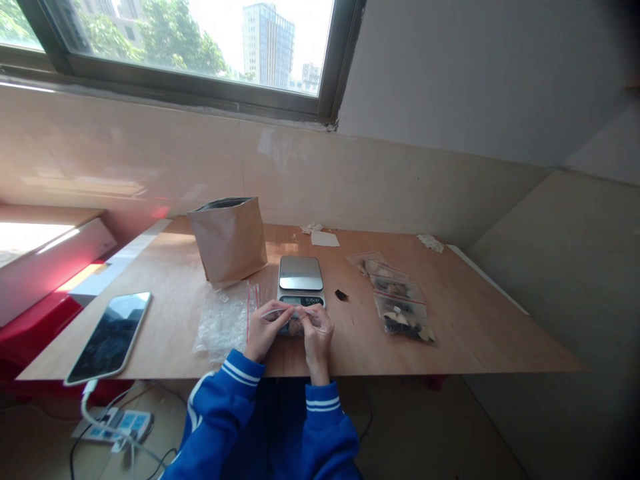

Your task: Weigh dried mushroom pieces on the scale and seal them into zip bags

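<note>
Both hands meet in front of a small kitchen scale (301,273) with a steel plate. My left hand (267,328) pinches the top edge of a clear zip bag (295,325) on its left side. Thumb and fingers of my right hand (316,331) are closed on the same edge, close to the left fingertips. Something brownish shows inside the bag, mostly hidden by the hands. The bag and hands cover the lower part of the scale. A small dark flake (341,295) lies right of the scale.
Left of the scale stands an open brown paper pouch (230,240), with a stack of clear zip bags (220,327) before it. Filled zip bags (406,320) lie at right. A phone (111,337) with a charging cable rests near the left edge. White paper (325,239) lies behind.
</note>
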The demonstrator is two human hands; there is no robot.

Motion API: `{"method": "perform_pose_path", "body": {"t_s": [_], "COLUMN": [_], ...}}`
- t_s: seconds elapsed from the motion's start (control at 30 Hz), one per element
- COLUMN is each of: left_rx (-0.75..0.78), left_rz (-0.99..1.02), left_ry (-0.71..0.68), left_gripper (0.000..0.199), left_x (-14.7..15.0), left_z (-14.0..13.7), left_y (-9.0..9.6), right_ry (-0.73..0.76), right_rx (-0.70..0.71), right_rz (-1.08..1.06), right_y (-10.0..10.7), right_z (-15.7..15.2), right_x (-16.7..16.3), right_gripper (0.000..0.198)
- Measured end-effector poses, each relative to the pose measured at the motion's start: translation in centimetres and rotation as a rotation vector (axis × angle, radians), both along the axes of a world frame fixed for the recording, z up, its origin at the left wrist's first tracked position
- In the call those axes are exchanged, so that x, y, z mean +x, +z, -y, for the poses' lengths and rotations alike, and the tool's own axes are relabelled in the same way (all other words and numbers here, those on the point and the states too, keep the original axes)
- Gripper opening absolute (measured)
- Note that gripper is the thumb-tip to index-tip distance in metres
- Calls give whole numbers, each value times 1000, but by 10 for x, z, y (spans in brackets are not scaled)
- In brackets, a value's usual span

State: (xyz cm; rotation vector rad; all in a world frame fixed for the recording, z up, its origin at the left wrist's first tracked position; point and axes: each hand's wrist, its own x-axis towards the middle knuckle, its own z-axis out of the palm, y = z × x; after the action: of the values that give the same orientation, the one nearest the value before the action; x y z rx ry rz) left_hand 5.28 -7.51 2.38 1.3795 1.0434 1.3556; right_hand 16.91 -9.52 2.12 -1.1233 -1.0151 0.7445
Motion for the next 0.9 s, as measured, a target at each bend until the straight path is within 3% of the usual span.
{"method": "perform_pose_path", "body": {"t_s": [0.23, 0.43, 0.6, 0.8, 0.9], "left_rx": [-12, -38, -29, -50, -45], "left_rz": [34, 41, 108, 123, 113], "left_ry": [72, 25, 69, 135, 146], "left_gripper": [26, 27, 32, 34, 36], "left_x": [-2, -2, -3, -2, -3], "left_z": [-2, -3, -6, -10, -11], "left_y": [0, -4, -4, -5, -6], "right_ry": [53, -105, -18, -131, -103], "right_rx": [-36, -18, -32, -73, -58], "right_rz": [-33, 3, -25, -73, -69], "right_y": [-1, -1, -2, -1, -1], "right_z": [-4, -3, -6, -5, -5], "right_x": [4, 6, 5, -1, -2], "right_gripper": [28, 30, 34, 42, 43]}}
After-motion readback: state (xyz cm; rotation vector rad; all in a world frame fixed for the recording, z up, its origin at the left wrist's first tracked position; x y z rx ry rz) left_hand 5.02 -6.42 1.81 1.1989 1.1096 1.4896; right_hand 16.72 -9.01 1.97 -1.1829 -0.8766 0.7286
